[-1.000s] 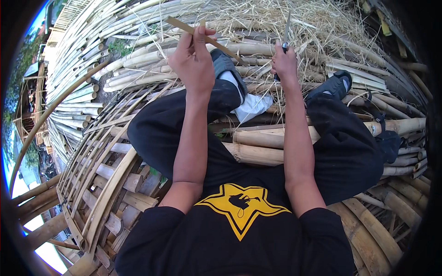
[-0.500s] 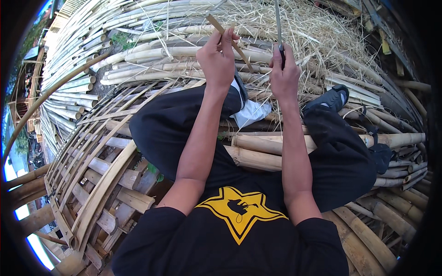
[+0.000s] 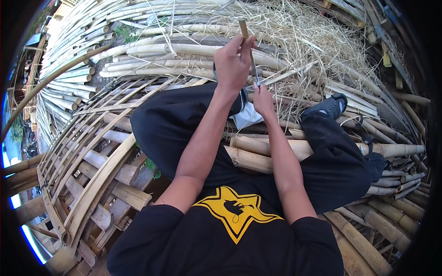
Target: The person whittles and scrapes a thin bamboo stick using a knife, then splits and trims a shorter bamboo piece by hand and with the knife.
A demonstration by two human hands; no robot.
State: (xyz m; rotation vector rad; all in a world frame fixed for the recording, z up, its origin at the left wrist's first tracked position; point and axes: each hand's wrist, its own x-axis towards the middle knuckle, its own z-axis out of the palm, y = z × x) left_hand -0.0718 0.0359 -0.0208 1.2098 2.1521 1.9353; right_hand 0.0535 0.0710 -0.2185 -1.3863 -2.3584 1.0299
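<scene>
Left hand (image 3: 234, 64) grips an upright bamboo stick (image 3: 243, 28); right hand (image 3: 262, 99) clasps a knife (image 3: 254, 69) pointing up.

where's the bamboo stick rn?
Head view, top centre: the bamboo stick stands nearly upright in the left hand, above the right hand with its knife, against the straw pile.

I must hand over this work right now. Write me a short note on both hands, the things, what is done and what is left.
Left hand: raised, gripping a short bamboo stick.
Right hand: lower, holding a knife, blade up against the stick.
Place: sitting on bamboo poles, straw shavings ahead.
Done: shavings lie piled there.
Left: apparently more shaving; how far the stick is finished cannot be told.
</scene>
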